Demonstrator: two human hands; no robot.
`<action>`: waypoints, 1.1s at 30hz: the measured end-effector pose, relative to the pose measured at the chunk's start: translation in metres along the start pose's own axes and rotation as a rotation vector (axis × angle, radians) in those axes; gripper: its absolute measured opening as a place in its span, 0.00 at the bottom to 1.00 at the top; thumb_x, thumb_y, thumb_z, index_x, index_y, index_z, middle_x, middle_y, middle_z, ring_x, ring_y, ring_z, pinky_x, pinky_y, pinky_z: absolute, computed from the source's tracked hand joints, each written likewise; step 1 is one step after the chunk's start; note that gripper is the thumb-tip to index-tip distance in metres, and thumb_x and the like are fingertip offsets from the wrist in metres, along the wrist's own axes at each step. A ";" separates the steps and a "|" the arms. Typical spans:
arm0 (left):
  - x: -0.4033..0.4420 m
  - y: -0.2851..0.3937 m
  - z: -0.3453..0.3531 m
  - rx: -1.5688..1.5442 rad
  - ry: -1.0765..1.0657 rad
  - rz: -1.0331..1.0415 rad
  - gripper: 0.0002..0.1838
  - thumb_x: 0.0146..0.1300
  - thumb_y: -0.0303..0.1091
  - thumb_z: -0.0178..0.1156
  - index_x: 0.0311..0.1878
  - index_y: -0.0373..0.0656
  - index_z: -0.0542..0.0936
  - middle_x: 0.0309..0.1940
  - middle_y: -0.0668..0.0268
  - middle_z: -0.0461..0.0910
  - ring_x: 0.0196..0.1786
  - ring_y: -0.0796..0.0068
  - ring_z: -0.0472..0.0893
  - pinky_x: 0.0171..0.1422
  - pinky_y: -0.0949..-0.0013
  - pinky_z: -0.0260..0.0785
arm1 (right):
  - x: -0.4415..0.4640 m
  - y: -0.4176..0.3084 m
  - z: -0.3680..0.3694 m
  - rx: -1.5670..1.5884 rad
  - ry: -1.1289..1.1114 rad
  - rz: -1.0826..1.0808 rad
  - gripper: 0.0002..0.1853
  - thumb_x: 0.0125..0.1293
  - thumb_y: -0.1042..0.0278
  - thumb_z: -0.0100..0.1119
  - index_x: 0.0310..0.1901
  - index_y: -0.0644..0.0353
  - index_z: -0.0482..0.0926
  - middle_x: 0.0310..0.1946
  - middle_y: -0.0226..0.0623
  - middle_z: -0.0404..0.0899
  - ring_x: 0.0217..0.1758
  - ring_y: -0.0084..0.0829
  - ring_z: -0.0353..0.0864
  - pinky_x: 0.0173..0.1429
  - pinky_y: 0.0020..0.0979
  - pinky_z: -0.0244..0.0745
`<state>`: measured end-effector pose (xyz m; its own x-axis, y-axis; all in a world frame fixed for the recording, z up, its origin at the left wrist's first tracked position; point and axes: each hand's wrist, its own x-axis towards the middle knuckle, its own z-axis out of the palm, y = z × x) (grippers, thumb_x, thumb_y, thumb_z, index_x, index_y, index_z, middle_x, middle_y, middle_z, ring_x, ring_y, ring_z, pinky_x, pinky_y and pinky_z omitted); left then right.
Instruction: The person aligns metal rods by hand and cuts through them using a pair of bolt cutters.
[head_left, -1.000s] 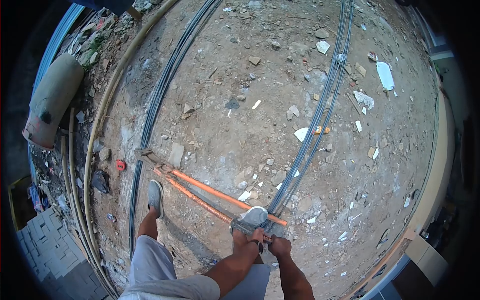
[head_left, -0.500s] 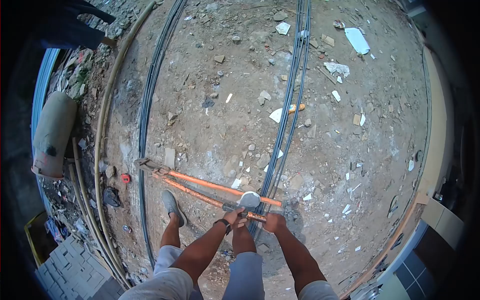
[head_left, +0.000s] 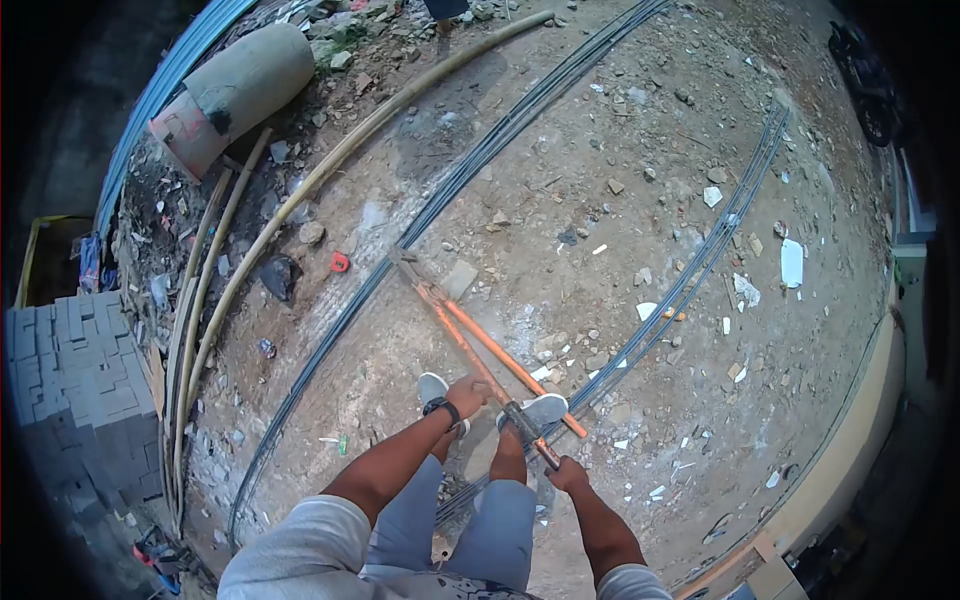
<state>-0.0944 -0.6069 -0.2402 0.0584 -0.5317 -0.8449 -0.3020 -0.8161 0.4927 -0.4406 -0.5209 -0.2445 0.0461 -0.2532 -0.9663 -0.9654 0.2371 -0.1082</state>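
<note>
A long bolt cutter (head_left: 463, 345) with worn orange handles lies low over the dirt, its jaws at a bundle of thin steel rods (head_left: 350, 300). I cannot tell whether a rod is between the jaws. My right hand (head_left: 568, 474) is closed round the end of the nearer handle. My left hand (head_left: 466, 396), with a dark watch on the wrist, grips the same handle farther up. The other handle rests on the ground side, next to my grey shoe (head_left: 546, 408), which partly hides it.
A second rod bundle (head_left: 690, 270) runs along the right. Left are bamboo poles (head_left: 330, 165), a concrete pipe (head_left: 250, 85), stacked grey pavers (head_left: 80, 370) and a red tape measure (head_left: 340, 262). Stones and white shards litter the dirt. Another person's leg shows at the top.
The view has turned, so the scene appears rotated clockwise. My left hand has shifted up the handle towards the jaws. My right hand still grips the handle end.
</note>
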 end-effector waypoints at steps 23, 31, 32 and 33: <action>-0.249 -0.038 -0.220 -0.093 0.182 0.317 0.53 0.58 0.43 0.66 0.79 0.45 0.45 0.68 0.45 0.66 0.67 0.45 0.70 0.68 0.53 0.67 | -0.276 -0.422 -0.124 0.457 -0.189 -0.020 0.16 0.72 0.53 0.58 0.49 0.56 0.73 0.25 0.33 0.77 0.16 0.25 0.73 0.19 0.28 0.67; -0.241 0.051 -0.241 -0.166 0.632 0.739 0.50 0.57 0.42 0.71 0.78 0.47 0.53 0.69 0.46 0.61 0.70 0.44 0.66 0.71 0.54 0.65 | -0.289 -0.541 -0.159 0.935 -0.496 -0.119 0.12 0.76 0.55 0.50 0.49 0.51 0.75 0.25 0.34 0.78 0.17 0.24 0.75 0.15 0.23 0.73; -0.237 0.052 -0.248 -0.187 0.588 0.697 0.49 0.58 0.44 0.70 0.78 0.48 0.54 0.69 0.47 0.61 0.70 0.44 0.66 0.71 0.54 0.65 | -0.288 -0.550 -0.159 0.923 -0.518 -0.109 0.11 0.75 0.55 0.50 0.49 0.52 0.75 0.25 0.35 0.78 0.18 0.24 0.76 0.15 0.23 0.74; -0.234 0.049 -0.257 -0.213 0.551 0.653 0.48 0.59 0.45 0.70 0.77 0.48 0.55 0.69 0.47 0.61 0.70 0.44 0.66 0.71 0.55 0.65 | -0.286 -0.560 -0.158 0.904 -0.543 -0.099 0.11 0.75 0.56 0.51 0.49 0.52 0.75 0.25 0.36 0.79 0.18 0.24 0.77 0.16 0.23 0.74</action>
<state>0.1213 -0.5806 0.0355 0.4036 -0.8956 -0.1872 -0.2552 -0.3067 0.9170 0.0462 -0.7290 0.1289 0.4386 0.0907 -0.8941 -0.4114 0.9048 -0.1100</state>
